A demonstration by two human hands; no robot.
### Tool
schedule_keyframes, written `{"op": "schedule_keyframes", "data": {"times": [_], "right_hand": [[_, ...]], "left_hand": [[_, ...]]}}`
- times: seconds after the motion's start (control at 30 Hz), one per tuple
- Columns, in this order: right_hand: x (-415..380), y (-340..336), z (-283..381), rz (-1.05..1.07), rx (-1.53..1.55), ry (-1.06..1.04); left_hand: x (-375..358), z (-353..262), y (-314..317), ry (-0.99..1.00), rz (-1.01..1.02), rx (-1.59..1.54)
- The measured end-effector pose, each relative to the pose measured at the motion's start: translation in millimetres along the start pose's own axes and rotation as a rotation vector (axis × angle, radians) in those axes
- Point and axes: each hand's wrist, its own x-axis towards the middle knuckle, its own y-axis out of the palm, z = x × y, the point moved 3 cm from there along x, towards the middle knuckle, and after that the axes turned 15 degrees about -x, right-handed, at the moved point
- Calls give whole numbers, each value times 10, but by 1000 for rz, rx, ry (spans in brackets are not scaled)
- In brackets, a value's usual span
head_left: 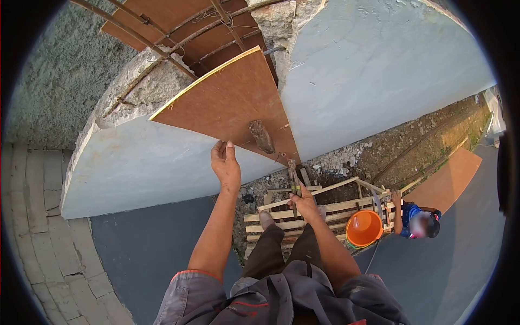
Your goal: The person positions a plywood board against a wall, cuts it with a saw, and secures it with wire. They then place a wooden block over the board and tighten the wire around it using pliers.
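My right hand (305, 205) is wrapped round the handles of a pair of pincers (294, 176). Their jaws point up at the lower corner of a brown plywood panel (227, 103), close to a small twist of wire (282, 156). Half curled, my left hand (225, 165) is raised at the panel's lower edge, thumb and fingertips slightly apart, with nothing visible in it. A short rough wood block (261, 136) lies against the panel between my hands.
Rusty rebar (157, 51) and broken concrete (149, 86) border the panel's top. Grey-blue wall faces (379, 70) flank it. Below, my feet are on a slatted wooden platform (287, 216); an orange bucket (364, 228) and another person (417, 219) are at its right.
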Motion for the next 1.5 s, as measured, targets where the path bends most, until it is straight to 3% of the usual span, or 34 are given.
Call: {"op": "schedule_keyframes", "data": {"times": [0.1,0.17,0.33,0.4,0.57,0.63,0.73,0.83,0.9,1.07,1.17,1.27,1.33,1.37,1.5], "right_hand": [[-4,74,-134,31,97,70],[92,65,-161,-152,-325,-97],[-1,-2,342,-117,-496,-178],[15,33,420,189,-191,-80],[176,159,438,237,-164,32],[207,183,446,116,-248,12],[205,193,458,179,-206,5],[-38,141,695,231,11,139],[-35,95,704,244,47,147],[39,23,692,274,32,164],[72,50,656,393,73,54],[124,129,575,309,-48,33],[94,127,690,41,-529,-143],[9,46,706,2,-587,-254],[233,146,433,-48,-555,-353]], "left_hand": [[8,-30,84,-11,73,122],[25,-130,59,-58,107,163],[71,-412,155,-286,267,234],[61,-408,219,-216,445,193],[-50,-436,366,-172,390,171],[-90,-482,469,-138,368,206],[-143,-329,590,-278,245,209],[-98,-14,646,-219,170,185],[-101,8,692,-146,35,348],[-162,51,659,-42,65,517],[-201,-30,649,6,50,561],[-217,-24,627,44,43,576],[-219,-27,617,76,42,593],[-213,-28,602,71,59,587],[-207,-21,610,66,46,531]]}}
